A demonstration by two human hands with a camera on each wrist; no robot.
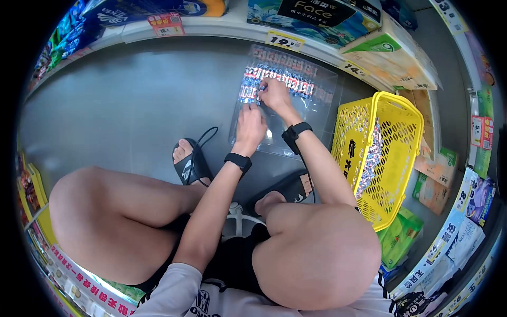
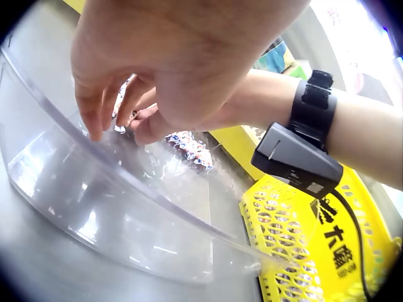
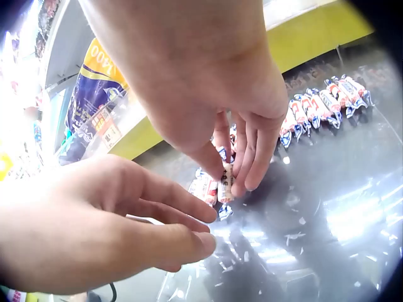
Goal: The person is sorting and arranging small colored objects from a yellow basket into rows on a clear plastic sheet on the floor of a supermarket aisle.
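Observation:
A clear plastic box (image 1: 274, 134) on the floor contains rows of wrapped candies (image 1: 298, 84) in white, blue and red. My right hand (image 1: 276, 95) reaches down over the shorter front row. In the right wrist view its thumb and fingers pinch one wrapped candy (image 3: 225, 189) at the end of that row. My left hand (image 1: 250, 128) hovers just left of it over the box, fingers loosely bent with nothing between them. Its fingertips (image 3: 204, 242) are close to the pinched candy. The left wrist view shows the box's clear wall (image 2: 126, 176) below this hand.
To the right of the box stands a yellow basket (image 1: 388, 206) with a heap of similar candies (image 1: 371, 164) inside. Shelves with tissue packs (image 1: 317, 21) and price tags run along the back and right. My sandalled feet (image 1: 193, 164) are near the box's front side.

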